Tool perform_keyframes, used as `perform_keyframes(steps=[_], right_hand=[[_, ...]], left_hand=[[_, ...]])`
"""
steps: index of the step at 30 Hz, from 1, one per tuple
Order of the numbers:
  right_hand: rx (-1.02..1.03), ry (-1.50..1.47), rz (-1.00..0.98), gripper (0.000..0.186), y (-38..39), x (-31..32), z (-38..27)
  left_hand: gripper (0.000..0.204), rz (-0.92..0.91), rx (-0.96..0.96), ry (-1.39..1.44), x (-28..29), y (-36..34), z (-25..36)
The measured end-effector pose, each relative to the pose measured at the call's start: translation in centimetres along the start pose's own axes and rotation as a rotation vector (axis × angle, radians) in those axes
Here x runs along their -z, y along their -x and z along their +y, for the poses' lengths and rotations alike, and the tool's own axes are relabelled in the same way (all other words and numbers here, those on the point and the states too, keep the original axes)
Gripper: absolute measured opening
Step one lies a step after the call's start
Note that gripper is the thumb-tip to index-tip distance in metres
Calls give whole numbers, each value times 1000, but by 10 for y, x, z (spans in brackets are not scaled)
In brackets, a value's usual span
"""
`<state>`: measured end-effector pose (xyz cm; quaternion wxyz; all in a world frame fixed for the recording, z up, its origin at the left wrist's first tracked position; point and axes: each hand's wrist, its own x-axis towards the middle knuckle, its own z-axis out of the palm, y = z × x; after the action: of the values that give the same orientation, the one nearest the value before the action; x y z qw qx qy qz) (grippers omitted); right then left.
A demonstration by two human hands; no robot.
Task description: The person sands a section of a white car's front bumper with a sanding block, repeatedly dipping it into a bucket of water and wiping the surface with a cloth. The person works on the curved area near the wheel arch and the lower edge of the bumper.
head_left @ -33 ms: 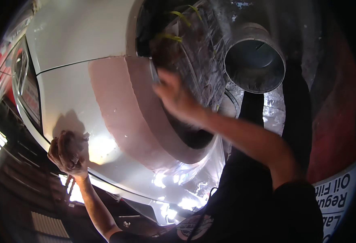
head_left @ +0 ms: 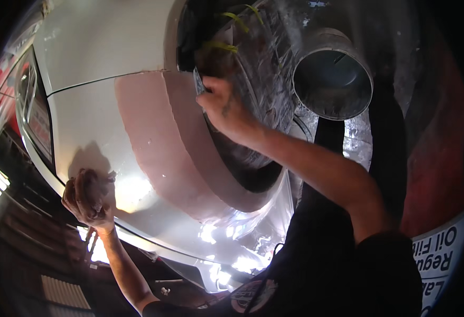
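A silver-white car body panel (head_left: 92,119) fills the left and middle of the view. Along its dark wheel arch runs a pinkish-brown filler patch (head_left: 152,132) with wavy edges. My right hand (head_left: 226,108) is at the inner edge of the arch, its fingers curled. A thin greyish edge or strip shows by the fingertips; what they grip, if anything, I cannot make out. My left hand (head_left: 86,198) is closed at the panel's lower-left edge, over a crumpled brownish thing that I cannot identify. Its shadow falls on the panel above.
Wrinkled clear plastic sheeting (head_left: 274,68), with yellow-green tape strips (head_left: 236,22), covers the wheel area. Beyond my right hand, a round, open-topped bucket (head_left: 337,117) stands near my dark-clothed legs (head_left: 387,142). At lower right is a white printed sign (head_left: 438,259).
My right hand has shifted slightly up along the arch edge and looks sharper than before. My left hand stays in place.
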<state>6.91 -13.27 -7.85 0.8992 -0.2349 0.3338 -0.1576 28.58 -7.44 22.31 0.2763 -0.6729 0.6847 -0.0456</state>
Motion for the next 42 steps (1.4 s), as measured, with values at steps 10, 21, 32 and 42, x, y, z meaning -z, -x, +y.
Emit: perform_keyframes(steps=[10, 21, 32, 42], right_hand=[[-62, 67, -130, 23, -12, 10, -10], [-26, 51, -195, 44, 71, -4, 29], [30, 73, -138, 27, 89, -13, 29], [-293, 52, -303, 43, 76, 4, 6]], left_hand=[[40, 25, 35, 61, -10, 4, 0], [52, 5, 36, -8, 1, 5, -6], [40, 8, -13, 104, 29, 30, 12], [55, 25, 172, 80, 24, 111, 69]])
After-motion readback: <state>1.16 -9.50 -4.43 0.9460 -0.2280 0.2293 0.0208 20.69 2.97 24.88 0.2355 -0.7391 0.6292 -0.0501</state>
